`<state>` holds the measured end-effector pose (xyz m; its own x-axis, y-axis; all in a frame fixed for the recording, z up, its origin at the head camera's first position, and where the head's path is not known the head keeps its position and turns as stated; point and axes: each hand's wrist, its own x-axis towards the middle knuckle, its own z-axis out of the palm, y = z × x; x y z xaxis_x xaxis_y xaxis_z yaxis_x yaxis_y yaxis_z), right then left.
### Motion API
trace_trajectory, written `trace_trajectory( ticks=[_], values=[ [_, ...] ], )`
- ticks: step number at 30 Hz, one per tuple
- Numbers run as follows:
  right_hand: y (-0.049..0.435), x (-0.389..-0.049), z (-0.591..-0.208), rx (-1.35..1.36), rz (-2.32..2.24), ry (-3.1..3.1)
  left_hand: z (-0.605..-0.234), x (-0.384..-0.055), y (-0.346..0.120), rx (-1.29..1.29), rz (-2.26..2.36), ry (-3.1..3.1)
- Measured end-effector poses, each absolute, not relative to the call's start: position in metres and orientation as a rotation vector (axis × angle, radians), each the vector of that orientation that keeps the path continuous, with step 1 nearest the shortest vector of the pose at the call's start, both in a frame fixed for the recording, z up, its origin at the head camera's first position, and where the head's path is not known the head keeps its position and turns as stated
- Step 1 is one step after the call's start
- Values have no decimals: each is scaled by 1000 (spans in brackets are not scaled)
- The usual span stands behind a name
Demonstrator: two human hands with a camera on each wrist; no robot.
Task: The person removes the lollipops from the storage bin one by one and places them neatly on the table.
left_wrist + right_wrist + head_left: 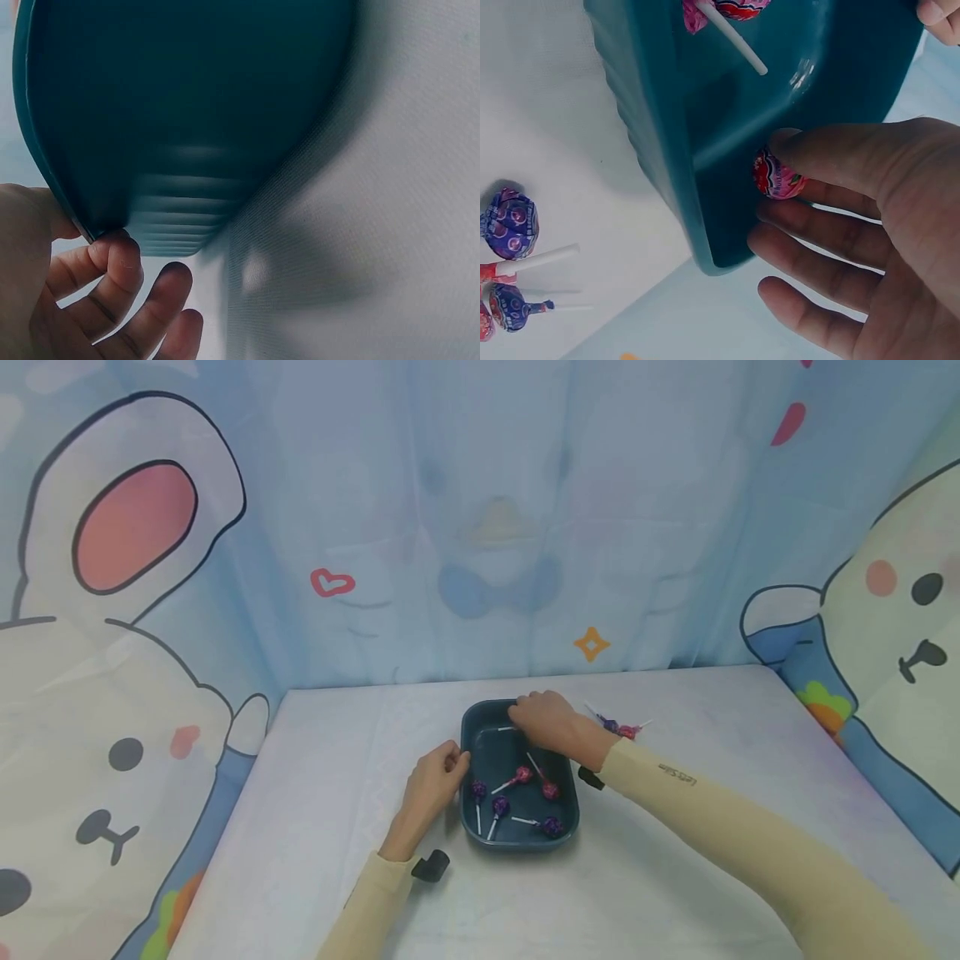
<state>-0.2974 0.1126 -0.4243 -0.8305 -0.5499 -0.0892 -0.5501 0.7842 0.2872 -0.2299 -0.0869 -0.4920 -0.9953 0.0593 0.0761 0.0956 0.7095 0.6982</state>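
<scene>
A dark teal tray stands on the white-covered table with several purple and red wrapped lollipops lying in it, among them a purple one and a red one. On its left side my left hand pinches the rim; the left wrist view shows the thumb and fingertips at the tray's edge. Over the far right end, my right hand is reaching inside the walls. Between its thumb and fingers it holds a red and pink lollipop by the wrapped head. A white stick shows beside that hand.
To the right of the tray, a small group of lollipops lies on the table, with a purple one and a red one visible past my right wrist. A light blue cartoon curtain hangs along the table's back edge.
</scene>
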Motion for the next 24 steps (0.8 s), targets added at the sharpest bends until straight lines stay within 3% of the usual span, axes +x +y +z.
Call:
trace_trajectory(
  ticks=[24],
  values=[
    [143,-300,-418,-829,342,3052,-491,-229,-87,-137,-1185,-2853]
  ],
)
